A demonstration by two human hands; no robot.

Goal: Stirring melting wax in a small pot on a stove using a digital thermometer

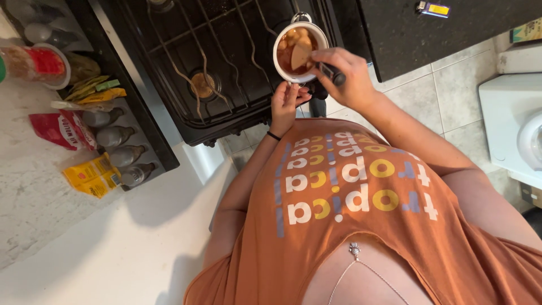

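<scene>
A small white pot (280, 40) of reddish-brown stew with pale chunks stands on the front right of a black gas stove (169, 34). My right hand (345, 76) reaches over the pot's right side and grips a wooden spoon (300, 54) whose bowl lies in the stew. A black handle (339, 79) shows under that hand. My left hand (287, 103), with a thin black band at the wrist, presses against the pot's near side, fingers curled at the rim. My orange printed shirt (350, 214) fills the lower part of the view.
An unlit burner (201, 85) sits under the grates left of the pot. On the left are a row of dark bottles (116, 136), a yellow packet (90, 176) and a red packet (61, 129) on a white counter (113, 254). A white appliance (511, 121) stands on the tiled floor (451, 96) at right.
</scene>
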